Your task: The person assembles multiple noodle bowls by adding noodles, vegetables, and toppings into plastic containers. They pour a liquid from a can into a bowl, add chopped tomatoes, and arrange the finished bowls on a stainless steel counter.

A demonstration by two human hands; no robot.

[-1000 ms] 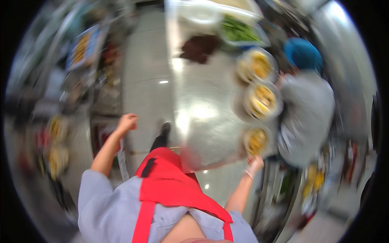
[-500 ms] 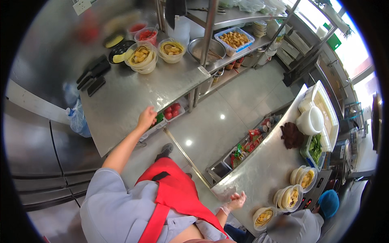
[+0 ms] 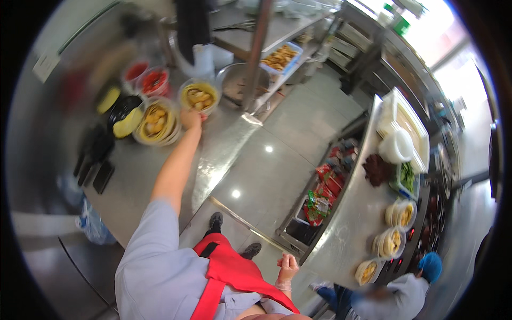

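My left arm stretches across the steel table on the left. My left hand is closed at the near side of a clear plastic bowl with yellow and brown food slices in it; the fingertips are partly hidden against its wall. Just left of it stands a stack of similar bowls, the top one filled the same way. Near my apron, beside the corner of the right counter, hangs my right hand in a clear thin glove. Its fingers are curled in, and I see nothing in them.
Red tubs, yellow scoops and dark knives or tools stand by the wall. A metal basin is behind the bowl. On the right counter are filled bowls and greens. A person in a blue cap works there.
My left hand has moved forward from the table's edge to the bowl. The right hand has drawn off the right counter toward my body, its fingers curling in.
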